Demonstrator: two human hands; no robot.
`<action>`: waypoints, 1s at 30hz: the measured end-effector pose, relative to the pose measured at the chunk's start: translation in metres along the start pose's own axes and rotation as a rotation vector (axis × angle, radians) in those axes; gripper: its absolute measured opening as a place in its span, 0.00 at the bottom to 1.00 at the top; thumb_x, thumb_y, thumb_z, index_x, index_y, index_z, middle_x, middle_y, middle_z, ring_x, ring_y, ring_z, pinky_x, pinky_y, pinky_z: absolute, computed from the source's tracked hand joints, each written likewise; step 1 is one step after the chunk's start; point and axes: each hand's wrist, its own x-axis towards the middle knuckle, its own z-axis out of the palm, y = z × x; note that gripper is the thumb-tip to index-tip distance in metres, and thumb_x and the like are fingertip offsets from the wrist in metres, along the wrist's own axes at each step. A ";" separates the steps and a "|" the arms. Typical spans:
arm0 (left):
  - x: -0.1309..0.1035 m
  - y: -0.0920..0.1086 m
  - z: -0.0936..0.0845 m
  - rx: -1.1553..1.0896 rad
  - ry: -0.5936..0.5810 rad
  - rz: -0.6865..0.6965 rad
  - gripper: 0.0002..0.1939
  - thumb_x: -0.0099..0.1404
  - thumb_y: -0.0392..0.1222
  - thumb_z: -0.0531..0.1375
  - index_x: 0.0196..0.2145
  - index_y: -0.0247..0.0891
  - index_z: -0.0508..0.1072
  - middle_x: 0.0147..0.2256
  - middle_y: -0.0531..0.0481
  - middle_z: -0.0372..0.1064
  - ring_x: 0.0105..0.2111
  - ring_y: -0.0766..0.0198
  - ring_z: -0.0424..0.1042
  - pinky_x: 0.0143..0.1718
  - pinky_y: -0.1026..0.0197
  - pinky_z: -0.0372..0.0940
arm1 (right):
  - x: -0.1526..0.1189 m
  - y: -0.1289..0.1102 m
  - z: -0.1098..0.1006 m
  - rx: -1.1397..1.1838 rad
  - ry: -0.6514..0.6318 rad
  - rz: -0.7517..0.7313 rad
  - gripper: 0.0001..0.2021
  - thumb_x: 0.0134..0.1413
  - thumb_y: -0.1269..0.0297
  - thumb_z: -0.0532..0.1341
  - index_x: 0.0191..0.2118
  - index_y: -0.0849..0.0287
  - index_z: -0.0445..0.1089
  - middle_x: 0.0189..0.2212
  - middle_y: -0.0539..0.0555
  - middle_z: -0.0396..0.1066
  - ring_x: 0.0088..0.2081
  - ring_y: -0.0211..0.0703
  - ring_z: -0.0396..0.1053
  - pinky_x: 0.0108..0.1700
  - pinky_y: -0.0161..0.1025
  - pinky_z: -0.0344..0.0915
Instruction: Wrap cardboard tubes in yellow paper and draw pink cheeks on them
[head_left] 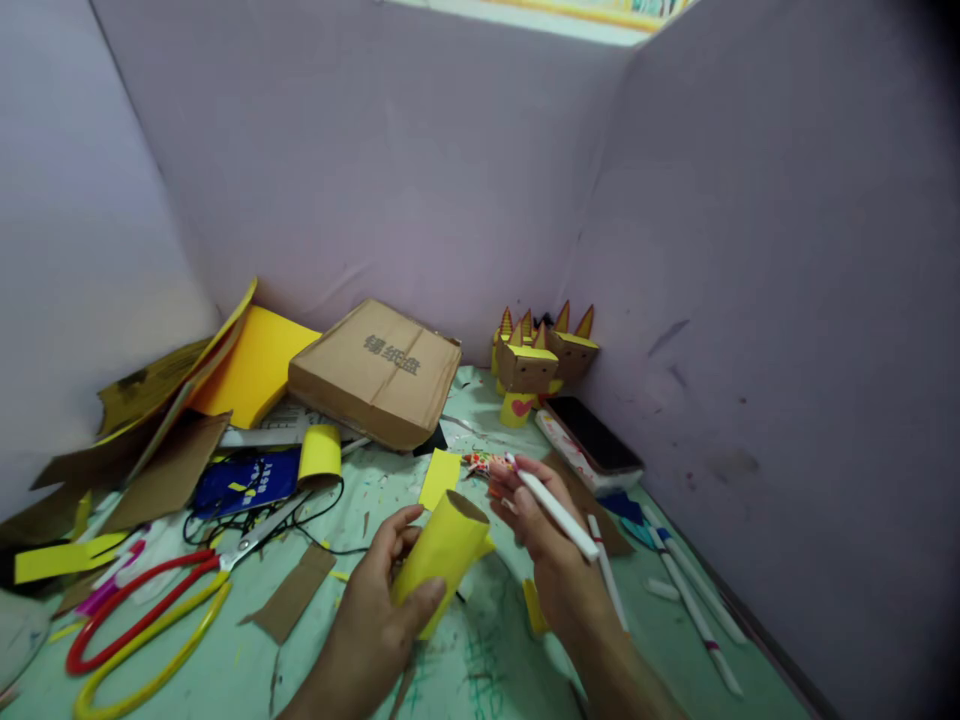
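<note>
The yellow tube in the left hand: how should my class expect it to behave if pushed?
The yellow tube looks like paper or card, so it is probably light. Laid down, its curved side would likely roll. Stood on end, it may tip, being longer than wide.

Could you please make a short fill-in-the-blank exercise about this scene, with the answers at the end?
1. The left hand holds a tube coloured ____.
2. The pen in the right hand is mostly ____.
3. The scissors have one yellow handle and one that is ____.
4. The dark phone lies toward the ____ side of the table, as the person sees it.

Missing words: yellow; white; red; right.
</note>
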 end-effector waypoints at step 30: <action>-0.002 -0.009 0.015 -0.687 -0.216 -0.016 0.33 0.47 0.46 0.68 0.50 0.33 0.67 0.43 0.37 0.72 0.41 0.49 0.71 0.37 0.56 0.64 | -0.016 0.027 0.000 -0.131 -0.355 -0.032 0.31 0.35 0.62 0.70 0.49 0.51 0.61 0.43 0.55 0.68 0.44 0.53 0.67 0.43 0.48 0.66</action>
